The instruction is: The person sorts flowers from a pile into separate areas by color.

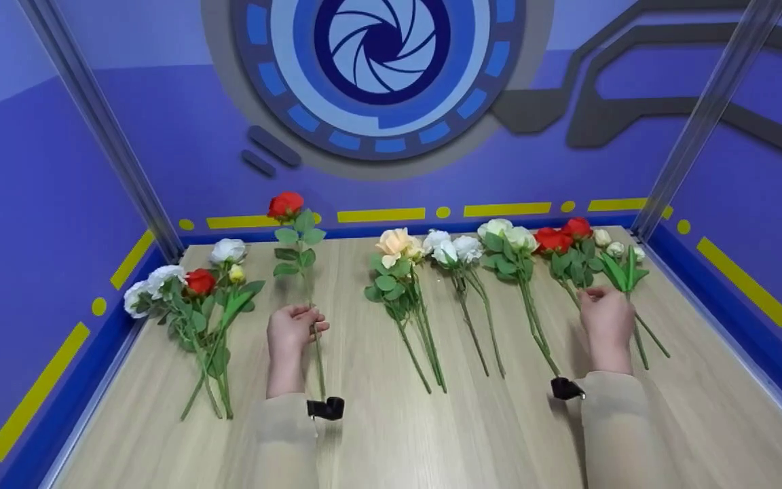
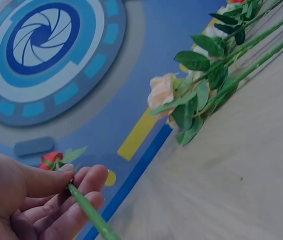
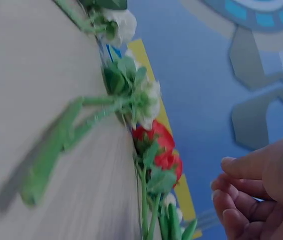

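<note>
readable text: none | labels: none | brands: none | numbers: none | signs: none | views: head, left wrist, right wrist

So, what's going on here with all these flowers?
A person's left hand holds a single red rose by its stem. To its left, a mixed bunch lies on the table; to its right lie the peach flowers. The right hand seems to hold nothing, its fingers loosely curled near two red roses.
</note>
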Available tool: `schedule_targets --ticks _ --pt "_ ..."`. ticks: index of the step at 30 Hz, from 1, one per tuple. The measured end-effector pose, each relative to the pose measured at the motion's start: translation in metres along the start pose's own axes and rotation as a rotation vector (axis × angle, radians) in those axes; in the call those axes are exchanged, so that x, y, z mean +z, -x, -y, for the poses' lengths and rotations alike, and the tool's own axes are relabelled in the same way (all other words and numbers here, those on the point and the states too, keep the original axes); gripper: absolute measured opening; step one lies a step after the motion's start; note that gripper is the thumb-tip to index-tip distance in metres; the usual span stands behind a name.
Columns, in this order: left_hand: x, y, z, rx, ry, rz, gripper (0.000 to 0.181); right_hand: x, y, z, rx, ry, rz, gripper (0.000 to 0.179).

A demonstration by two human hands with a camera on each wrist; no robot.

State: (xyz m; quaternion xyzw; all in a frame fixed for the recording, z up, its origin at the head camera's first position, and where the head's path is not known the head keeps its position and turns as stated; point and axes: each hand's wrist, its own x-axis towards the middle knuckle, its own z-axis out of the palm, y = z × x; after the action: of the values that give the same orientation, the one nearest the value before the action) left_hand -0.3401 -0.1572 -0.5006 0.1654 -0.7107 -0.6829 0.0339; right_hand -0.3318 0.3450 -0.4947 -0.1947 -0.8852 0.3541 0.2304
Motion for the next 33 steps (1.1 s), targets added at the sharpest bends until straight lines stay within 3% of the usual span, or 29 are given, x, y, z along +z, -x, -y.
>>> schedule_targets --ticks 7,17,25,30,33 --pt "0.025 0.008 -0.006 0.065 0.038 0.037 0.029 0.020 0.014 0.034 -0.091 -0.025 0.143 0.029" --pt "0.056 0.025 -0.010 0.167 0.031 0.118 0.024 0.059 0.050 0.078 -0.211 -0.104 0.349 0.019" --pt "0.078 0.037 -0.014 0.187 0.072 0.204 0.020 0.083 0.093 0.109 -0.289 -0.247 0.485 0.010" --pt "0.095 0.046 -0.011 0.213 0.079 0.261 0.019 0.096 0.118 0.120 -0.375 -0.350 0.635 0.014" --pt "0.104 0.051 -0.008 0.234 0.077 0.279 0.018 0.104 0.131 0.124 -0.384 -0.419 0.739 0.018"
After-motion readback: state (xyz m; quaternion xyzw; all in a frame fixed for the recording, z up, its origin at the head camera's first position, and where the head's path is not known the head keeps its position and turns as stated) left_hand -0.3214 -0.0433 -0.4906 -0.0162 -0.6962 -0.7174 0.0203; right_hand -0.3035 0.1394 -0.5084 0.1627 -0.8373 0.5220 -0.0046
